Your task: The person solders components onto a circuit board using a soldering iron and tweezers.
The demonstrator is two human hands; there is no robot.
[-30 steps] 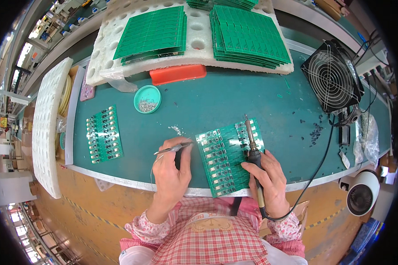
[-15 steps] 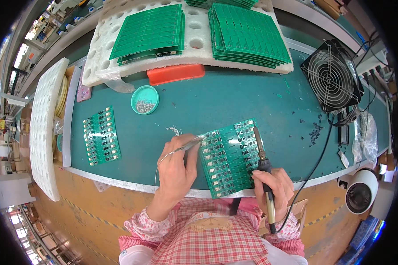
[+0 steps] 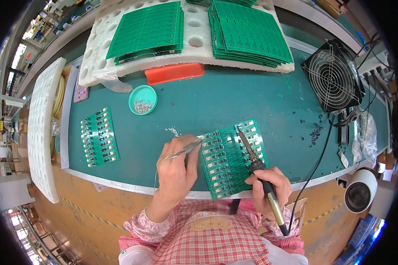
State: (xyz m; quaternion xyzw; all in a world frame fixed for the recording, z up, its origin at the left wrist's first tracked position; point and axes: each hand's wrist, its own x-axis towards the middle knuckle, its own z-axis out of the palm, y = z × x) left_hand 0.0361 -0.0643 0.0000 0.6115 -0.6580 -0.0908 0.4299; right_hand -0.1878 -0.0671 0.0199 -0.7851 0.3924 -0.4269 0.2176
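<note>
My left hand [image 3: 177,165] is closed around slim silver tweezers [image 3: 184,151], their tip at the upper left corner of a green circuit board panel [image 3: 230,159]. A thin curved strand trails from beneath these fingers; whether it belongs to the tweezers I cannot tell. In my right hand [image 3: 272,190] is a black-handled soldering iron [image 3: 262,170], slanting up and left across the panel. Its tip lies over the upper part of the right-hand component column, touching or just above it. Rows of small white and black parts run down both sides of the panel.
A second populated panel [image 3: 100,137] lies left. Beyond are a teal dish [image 3: 143,111] of tiny parts, a red tray [image 3: 174,73] and white foam [image 3: 194,57] bearing stacked boards [image 3: 252,35]. A black fan [image 3: 331,79] stands right, near scattered black bits [image 3: 315,134] and the iron's cord [image 3: 316,163].
The soldering iron's tip has moved left from the panel's upper right edge to the inner side of the right component column, and the iron tilts more. My left hand stays nearly still.
</note>
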